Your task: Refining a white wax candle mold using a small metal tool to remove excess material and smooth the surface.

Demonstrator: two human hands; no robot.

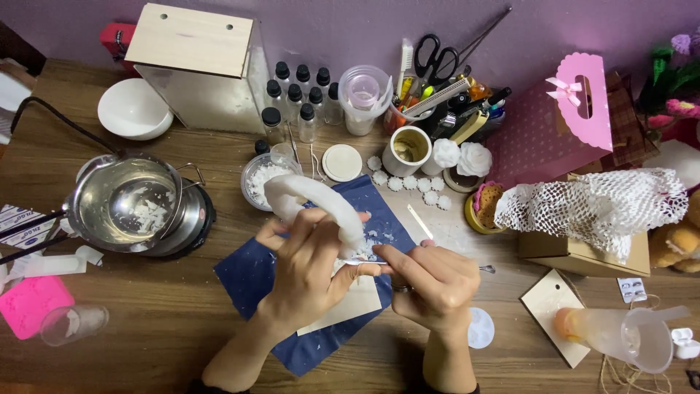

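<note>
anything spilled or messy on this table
Yes: white crumbs lie scattered on the blue sheet under the white ring that the left hand holds. The clear cup at the table's left edge lies on its side.

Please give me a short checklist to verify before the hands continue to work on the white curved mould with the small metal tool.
1. Left hand holds the white curved mould firmly: ok, its fingers wrap around the mould.
2. Right hand grips the thin metal tool: ok, tip points at the mould.
3. Blue sheet lies under the work to catch white flakes: ok.
4. Tool tip is clear of the left fingers: cannot tell, they are very close.
5. Metal pot on the black heater stands away from both hands: ok.
6. Heater is off: cannot tell.
</note>
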